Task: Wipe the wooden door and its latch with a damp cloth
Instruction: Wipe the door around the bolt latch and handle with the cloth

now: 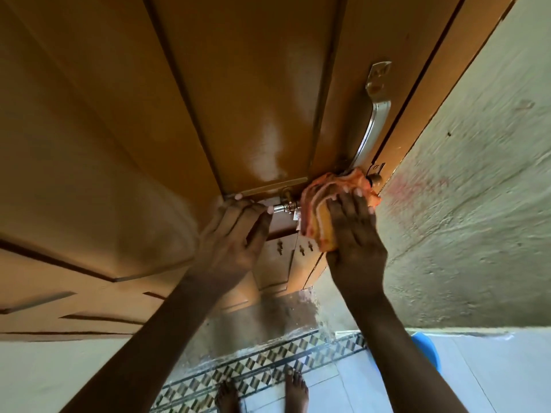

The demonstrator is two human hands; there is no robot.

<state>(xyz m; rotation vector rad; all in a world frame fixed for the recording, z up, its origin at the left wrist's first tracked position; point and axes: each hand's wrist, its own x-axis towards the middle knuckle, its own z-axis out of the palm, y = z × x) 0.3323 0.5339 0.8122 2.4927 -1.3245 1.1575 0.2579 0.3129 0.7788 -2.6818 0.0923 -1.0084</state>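
A brown wooden door (pixel 238 93) with raised panels fills the upper view, its surface glossy near the middle. A metal latch bolt (pixel 284 206) runs across the door at hand height. My right hand (pixel 354 234) presses an orange and pink cloth (pixel 320 204) over the right part of the latch. The bolt's knob end (pixel 376 179) sticks out beyond the cloth. My left hand (pixel 235 234) rests flat against the door, with its fingertips at the left end of the bolt.
A curved metal pull handle (pixel 374 120) is mounted above the latch. A rough pale wall (pixel 477 204) stands to the right. Below are patterned floor tiles (pixel 268 365), my bare feet (pixel 295 389), and a blue object (pixel 426 350) on the floor.
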